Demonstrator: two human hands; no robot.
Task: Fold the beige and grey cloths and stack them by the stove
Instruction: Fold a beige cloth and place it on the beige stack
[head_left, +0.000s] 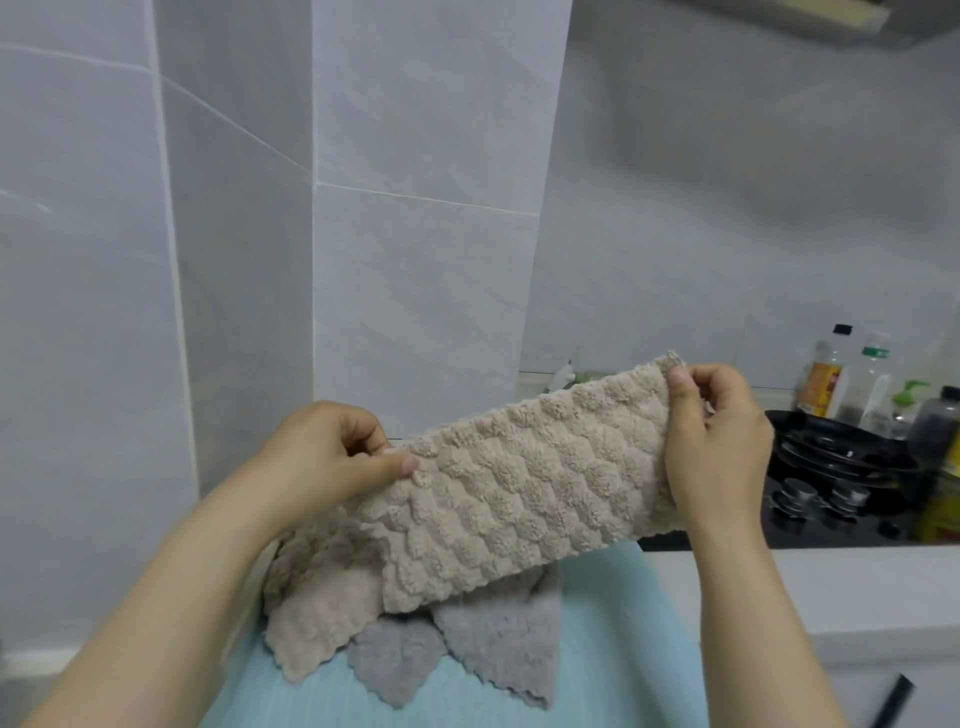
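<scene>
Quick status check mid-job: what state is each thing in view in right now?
Held beige cloth, lifted off the pile, stretched out.
Left hand, pinching its left end.
Right hand, pinching its top right corner.
Second beige cloth, crumpled on the blue mat, unfolded.
Grey cloth, unfolded, partly under the beige ones.
Frying pan, on the stove.
Bottles, upright, capped.

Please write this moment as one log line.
beige cloth: held up | left hand: pinches left end | right hand: pinches right end | grey cloth: loose underneath
</scene>
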